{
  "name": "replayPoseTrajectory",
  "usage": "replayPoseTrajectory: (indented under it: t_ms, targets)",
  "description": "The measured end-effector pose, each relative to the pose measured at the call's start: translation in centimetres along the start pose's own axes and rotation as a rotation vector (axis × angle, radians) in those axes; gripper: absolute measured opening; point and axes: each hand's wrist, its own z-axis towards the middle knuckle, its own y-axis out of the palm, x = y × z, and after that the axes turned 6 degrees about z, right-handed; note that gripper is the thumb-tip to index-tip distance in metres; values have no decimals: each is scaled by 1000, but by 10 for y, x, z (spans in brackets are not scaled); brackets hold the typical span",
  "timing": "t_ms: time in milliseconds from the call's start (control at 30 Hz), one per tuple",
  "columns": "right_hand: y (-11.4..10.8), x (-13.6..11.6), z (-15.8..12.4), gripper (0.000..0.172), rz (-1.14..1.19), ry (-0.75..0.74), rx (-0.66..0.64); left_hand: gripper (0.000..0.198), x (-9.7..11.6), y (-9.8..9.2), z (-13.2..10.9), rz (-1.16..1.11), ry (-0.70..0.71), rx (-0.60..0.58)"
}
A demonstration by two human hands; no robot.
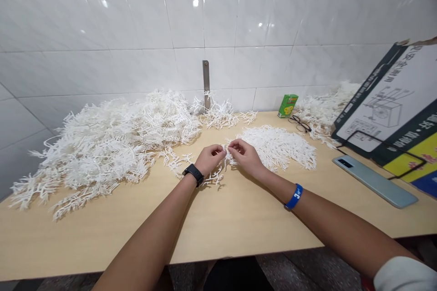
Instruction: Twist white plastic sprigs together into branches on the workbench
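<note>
My left hand (210, 159), with a black watch on its wrist, pinches a white branched plastic piece (215, 177) that hangs below its fingertips. My right hand (246, 156) is closed in a pinch right beside it, its fingertips at the top of the same piece; what exactly they grip is too small to tell. A blue band is on the right wrist. Just behind and right of my right hand lies a flat pile of small white pieces (280, 145). To the left spreads a large tangled heap of white branched pieces (126, 132).
On the wooden table (218, 227), a green box (287, 106) and black glasses (299, 123) stand near the tiled wall. Another white heap (327, 104) is behind them. At right are a phone (375, 181), a thin black frame and a large printed carton (385, 104).
</note>
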Motion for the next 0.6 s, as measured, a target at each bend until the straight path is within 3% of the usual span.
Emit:
replayPoseTrajectory:
  t_ms: [267, 600]
  targets:
    - [0, 10, 4, 19, -23, 22, -107, 25, -6, 1, 1, 2, 2, 13]
    - [4, 16, 3, 17, -34, 91, -195, 20, -12, -3, 7, 31, -32, 175]
